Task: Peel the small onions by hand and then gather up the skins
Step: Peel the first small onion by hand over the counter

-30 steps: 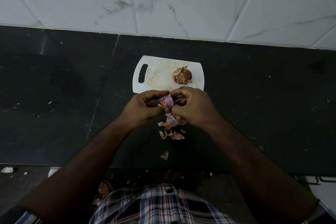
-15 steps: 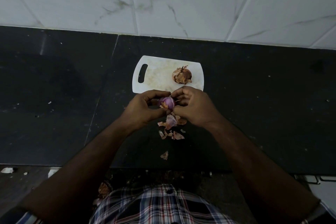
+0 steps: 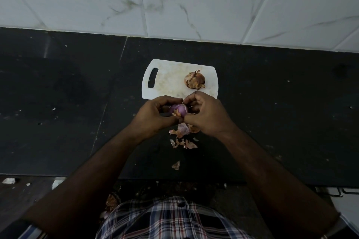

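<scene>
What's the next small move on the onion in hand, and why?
Probably pull off the last flake: the right hand should pinch the brown scrap clinging to the purple onion while the left hand holds it. The rest of the onion looks bare; loose skins already lie on the counter, and an unpeeled onion waits on the cutting board.
</scene>
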`<state>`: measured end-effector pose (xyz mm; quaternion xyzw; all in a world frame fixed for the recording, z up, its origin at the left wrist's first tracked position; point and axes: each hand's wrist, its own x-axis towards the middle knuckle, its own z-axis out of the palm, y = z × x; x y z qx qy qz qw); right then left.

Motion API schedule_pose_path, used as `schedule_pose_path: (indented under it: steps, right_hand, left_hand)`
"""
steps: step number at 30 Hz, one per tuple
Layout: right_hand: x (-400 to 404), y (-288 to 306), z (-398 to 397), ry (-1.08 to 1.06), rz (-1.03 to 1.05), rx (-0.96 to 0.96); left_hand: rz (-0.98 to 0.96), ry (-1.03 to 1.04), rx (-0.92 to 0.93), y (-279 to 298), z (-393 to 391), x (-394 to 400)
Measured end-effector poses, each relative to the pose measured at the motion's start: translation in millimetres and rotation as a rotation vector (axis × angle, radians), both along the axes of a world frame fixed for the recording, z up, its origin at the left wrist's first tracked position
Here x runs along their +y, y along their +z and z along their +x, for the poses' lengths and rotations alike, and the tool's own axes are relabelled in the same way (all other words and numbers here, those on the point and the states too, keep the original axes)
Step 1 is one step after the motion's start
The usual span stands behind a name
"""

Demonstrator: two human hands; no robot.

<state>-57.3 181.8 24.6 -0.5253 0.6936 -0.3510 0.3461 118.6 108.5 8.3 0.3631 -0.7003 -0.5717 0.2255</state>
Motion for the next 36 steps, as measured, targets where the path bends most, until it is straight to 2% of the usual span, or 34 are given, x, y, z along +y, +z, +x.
schedule_pose_path:
  steps: [14, 18, 20, 23, 24, 32, 36]
  right_hand:
    - [-1.7, -4.4, 8.3, -0.058, -0.043, 0.120]
    - [-3.9, -5.5, 4.4, -0.097, -0.045, 0.123]
    - [-4.8, -6.3, -0.7, -0.104, -0.012, 0.028]
    - [-1.7, -3.6, -2.7, -0.112, 0.037, -0.294]
    - [-0.4, -2.7, -1.9, -0.120, 0.025, -0.338]
    - [-0.6, -10.2, 2.6, -0.186, -0.078, -0.059]
    - [0.5, -16.2, 1.5, -0.172, -0.091, 0.107]
  left_hand:
    - [-0.002, -0.018, 0.005, 0.0, -1.4, -0.4]
    - [0.122, 0.034, 0.077, -3.9, 0.8, -0.2]
    - [0.177, 0.050, 0.105, -5.2, 1.9, -1.1]
    - [0.243, 0.070, 0.133, -6.1, 4.4, -3.9]
    - [0.257, 0.077, 0.136, -6.4, 5.2, -4.6]
    - [0.275, 0.092, 0.125, -9.7, 4.6, -2.4]
    - [0.469, 0.115, 0.295, -7.7, 3.5, 0.1]
